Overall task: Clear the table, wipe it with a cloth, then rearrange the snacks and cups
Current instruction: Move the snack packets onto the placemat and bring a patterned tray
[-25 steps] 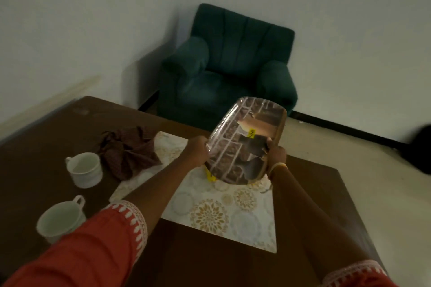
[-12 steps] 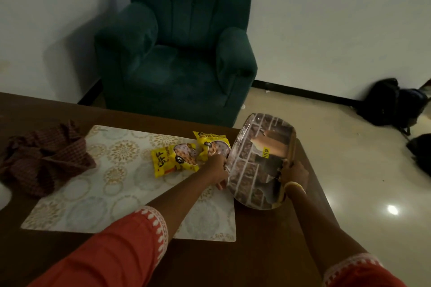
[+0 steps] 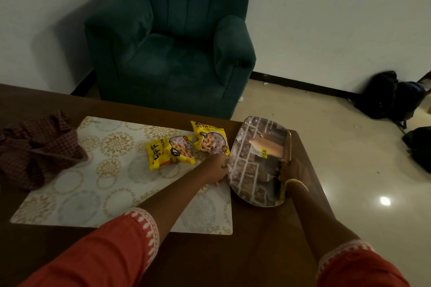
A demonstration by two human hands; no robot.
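A brick-patterned oval tray (image 3: 249, 170) lies low at the right end of the brown table (image 3: 268, 240), beside the patterned placemat (image 3: 112, 184). My left hand (image 3: 215, 169) grips the tray's left rim and my right hand (image 3: 291, 170) grips its right rim. Two yellow snack packets lie on the mat: one (image 3: 171, 151) just left of my left hand, the other (image 3: 210, 138) close against the tray's left edge. A dark red checked cloth (image 3: 35, 149) is crumpled at the mat's left end. No cups are in view.
A dark green armchair (image 3: 172, 39) stands against the wall right behind the table. Black bags (image 3: 396, 98) sit on the tiled floor at the right. The table's right edge runs just past the tray.
The tray, held tilted up in the air a second ago, has come down to the table's right end. My view swung right: the cups left the frame and the snack packets appeared.
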